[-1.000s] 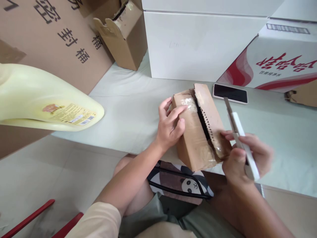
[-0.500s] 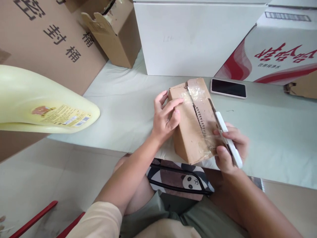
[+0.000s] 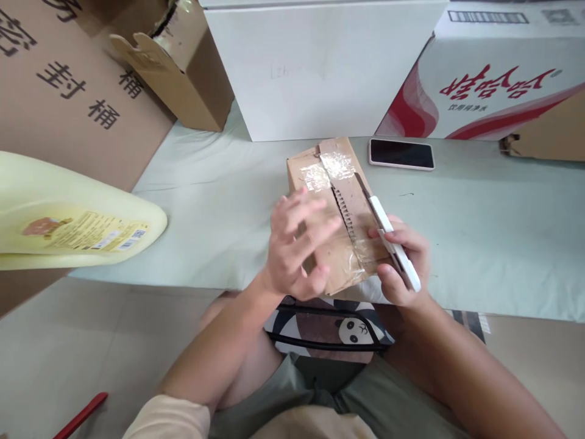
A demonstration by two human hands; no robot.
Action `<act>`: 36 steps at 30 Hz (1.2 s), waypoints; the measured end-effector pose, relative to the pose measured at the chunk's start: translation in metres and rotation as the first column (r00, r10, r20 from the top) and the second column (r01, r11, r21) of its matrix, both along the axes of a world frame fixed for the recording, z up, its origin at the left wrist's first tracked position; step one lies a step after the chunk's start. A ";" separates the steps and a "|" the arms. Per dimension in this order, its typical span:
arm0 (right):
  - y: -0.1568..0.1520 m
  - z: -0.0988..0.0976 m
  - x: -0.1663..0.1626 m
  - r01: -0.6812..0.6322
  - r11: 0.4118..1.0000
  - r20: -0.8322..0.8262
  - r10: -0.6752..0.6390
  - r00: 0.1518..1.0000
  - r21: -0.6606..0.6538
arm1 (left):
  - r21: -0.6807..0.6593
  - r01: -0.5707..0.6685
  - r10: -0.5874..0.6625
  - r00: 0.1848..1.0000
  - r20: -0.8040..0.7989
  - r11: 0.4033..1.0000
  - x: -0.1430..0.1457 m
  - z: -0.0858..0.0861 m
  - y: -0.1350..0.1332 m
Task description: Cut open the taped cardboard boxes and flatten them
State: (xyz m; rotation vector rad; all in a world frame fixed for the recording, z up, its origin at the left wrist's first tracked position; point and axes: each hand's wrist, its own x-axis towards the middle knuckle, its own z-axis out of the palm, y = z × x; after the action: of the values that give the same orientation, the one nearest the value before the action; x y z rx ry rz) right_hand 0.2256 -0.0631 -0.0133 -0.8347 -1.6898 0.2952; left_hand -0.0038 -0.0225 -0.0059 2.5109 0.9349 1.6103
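A small brown cardboard box rests on the pale green cloth, near the edge closest to me. Clear tape covers both ends of its top, and a ragged, perforated seam runs between them. My left hand is over the box's left side with fingers spread, slightly blurred; whether it touches the cardboard I cannot tell. In my right hand is a white utility knife, gripped between thumb and fingers. Its dark blade is extended and lies over the right part of the box top, pointing away from me.
Beyond the box lies a phone. White cartons and a red-and-white carton line the back. An open brown box, a large carton and a yellow bottle-shaped object are on the left. A panda-print item sits below the edge.
My left hand has come off the upper left of the box top, moved nearer to me and spread its fingers. The knife stays in my right hand. The camera view has shifted.
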 end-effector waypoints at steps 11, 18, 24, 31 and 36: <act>-0.008 -0.008 -0.006 0.051 0.998 -0.124 -0.054 0.991 -0.034 | 0.056 0.185 -0.178 0.979 -0.101 0.981 0.017 0.014 -0.019; -0.006 -0.024 -0.010 0.145 0.951 -0.423 -0.254 0.870 -0.273 | 0.088 0.171 -0.171 0.985 -0.009 0.981 0.020 0.005 -0.016; -0.001 -0.031 -0.007 0.136 0.893 -0.401 -0.323 0.857 -0.429 | 0.098 -0.050 0.033 0.985 0.169 0.994 0.002 -0.002 0.001; 0.000 -0.039 -0.014 0.072 0.877 -0.280 -0.228 0.932 -0.476 | 0.066 -0.050 0.044 0.995 0.094 0.997 -0.006 -0.006 0.008; -0.003 -0.042 -0.017 -0.007 0.888 -0.254 -0.124 0.959 -0.460 | 0.130 -0.075 0.083 0.995 -0.055 0.989 -0.004 -0.003 0.007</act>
State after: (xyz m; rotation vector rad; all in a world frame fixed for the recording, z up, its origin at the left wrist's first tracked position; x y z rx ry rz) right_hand 0.2085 -0.0665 -0.0553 -1.1309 -1.3418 0.7557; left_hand -0.0073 -0.0150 -0.0088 2.6527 0.9793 1.6773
